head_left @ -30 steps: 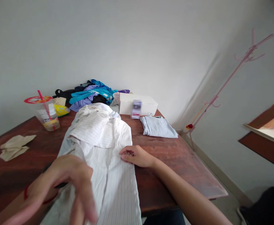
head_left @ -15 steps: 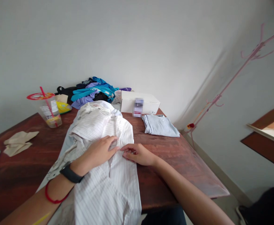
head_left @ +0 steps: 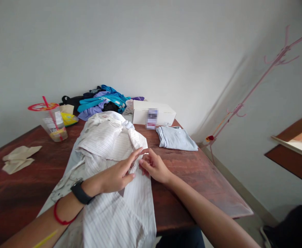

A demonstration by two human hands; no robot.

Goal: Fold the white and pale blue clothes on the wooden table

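A white shirt with thin stripes (head_left: pixel 122 213) lies lengthwise along the table, partly folded over itself, above other pale clothes. My left hand (head_left: pixel 117 175), with a black watch at the wrist, rests over the middle of the shirt, its fingers stretched out towards the right edge and its thumb apart. At that edge is my right hand (head_left: pixel 156 167), fingers curled and closed on the shirt fabric; its lower fingertips are partly hidden. The two hands' fingertips meet or nearly meet.
Behind stand a white box (head_left: pixel 153 113) and a heap of blue, purple and black clothes (head_left: pixel 101 100). A folded light-blue garment (head_left: pixel 176 138) lies at right. On the left are a plastic cup with a straw (head_left: pixel 51 124) and a crumpled napkin (head_left: pixel 20 158). A pink coat rack (head_left: pixel 259 77) leans across the right.
My left hand has shifted right and turned, with its fingertips now at the shirt's right edge. My right hand has moved slightly up and away, its fingers more bent.
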